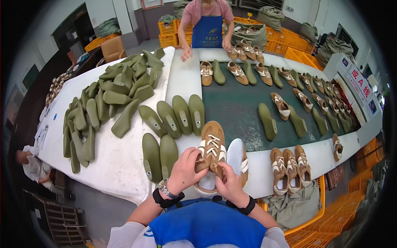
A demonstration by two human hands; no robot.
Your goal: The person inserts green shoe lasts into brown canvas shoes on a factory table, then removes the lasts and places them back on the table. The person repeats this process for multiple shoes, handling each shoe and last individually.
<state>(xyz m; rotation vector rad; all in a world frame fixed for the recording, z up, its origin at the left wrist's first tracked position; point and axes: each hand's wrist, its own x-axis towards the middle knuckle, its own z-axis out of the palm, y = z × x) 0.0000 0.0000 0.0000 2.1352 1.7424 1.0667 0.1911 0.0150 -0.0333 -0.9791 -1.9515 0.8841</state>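
A brown sneaker [214, 142] with white stripes and white laces lies at the near table edge, toe pointing away from me. My left hand [186, 170] is closed on the left side of its opening. On the other side, my right hand [230, 184] pinches the right edge near the lace ends. A pale insole shows inside the shoe between my hands. Just right of it is a light grey sole-shaped piece [235, 153], partly over another brown shoe [245, 167]. Close to my left hand lie two green shoe lasts [151, 157], with several more lasts [180, 112] beyond.
A heap of green lasts [111, 93] covers the white table at left. Brown sneakers and lasts stand in rows on a dark green belt [231, 111]. Three sneakers [291, 169] stand near right, above an orange crate [320, 198]. A person in a blue apron [206, 31] stands opposite.
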